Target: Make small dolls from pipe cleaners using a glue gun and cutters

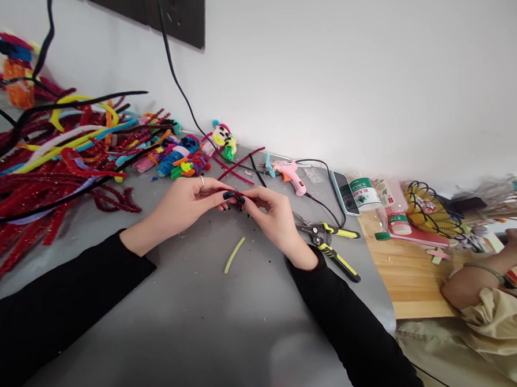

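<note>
My left hand (192, 203) and my right hand (272, 217) meet over the grey mat, thumbs nearly touching. Both are closed in a pinch on a small dark red pipe cleaner piece (238, 194), mostly covered by the fingers. A short pale yellow-green strip (234, 255) lies on the mat below the hands. Beyond them rest loose dark red pipe cleaners (242, 163). Yellow-and-black handled wire pliers (329, 236) lie spread beside my right wrist. A pink glue gun (290, 174) sits behind my right hand.
At left is a large heap of pipe cleaners (45, 187), with colourful pipe-cleaner figures (181, 157) near the wall. Black cables hang across. A phone (344, 192), a bottle (366, 196) and a yellow basket (430, 204) stand right. Another person's arm (475, 283) rests at far right.
</note>
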The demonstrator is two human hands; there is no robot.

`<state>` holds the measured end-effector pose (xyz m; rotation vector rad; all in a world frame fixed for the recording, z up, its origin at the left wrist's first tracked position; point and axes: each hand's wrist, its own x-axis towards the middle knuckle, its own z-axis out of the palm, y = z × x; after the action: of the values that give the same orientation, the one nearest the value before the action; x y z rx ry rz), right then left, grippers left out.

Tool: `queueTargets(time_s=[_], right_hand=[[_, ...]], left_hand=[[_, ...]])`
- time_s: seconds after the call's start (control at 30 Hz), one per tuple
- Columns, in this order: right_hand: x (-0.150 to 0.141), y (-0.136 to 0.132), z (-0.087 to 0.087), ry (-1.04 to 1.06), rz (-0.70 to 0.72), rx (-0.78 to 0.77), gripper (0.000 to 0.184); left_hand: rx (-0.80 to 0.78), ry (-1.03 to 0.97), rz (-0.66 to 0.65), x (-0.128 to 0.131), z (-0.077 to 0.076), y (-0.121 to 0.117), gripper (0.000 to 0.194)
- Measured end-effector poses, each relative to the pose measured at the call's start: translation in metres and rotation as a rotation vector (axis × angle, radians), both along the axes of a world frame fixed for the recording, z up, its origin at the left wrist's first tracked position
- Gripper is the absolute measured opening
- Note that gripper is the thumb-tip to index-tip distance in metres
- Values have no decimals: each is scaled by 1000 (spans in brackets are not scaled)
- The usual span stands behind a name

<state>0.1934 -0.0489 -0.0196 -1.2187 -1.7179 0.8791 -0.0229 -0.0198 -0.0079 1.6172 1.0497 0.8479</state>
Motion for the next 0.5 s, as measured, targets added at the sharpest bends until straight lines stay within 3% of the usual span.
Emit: queueTargets(time_s=[0.27, 0.5], right_hand=[[-3, 0, 1, -49, -105, 26, 21], [-11, -4, 4, -40, -245, 42, 18]], left_hand=[[22, 7, -19, 4, -1, -7, 48], [339, 174, -69, 18, -10, -22, 49]])
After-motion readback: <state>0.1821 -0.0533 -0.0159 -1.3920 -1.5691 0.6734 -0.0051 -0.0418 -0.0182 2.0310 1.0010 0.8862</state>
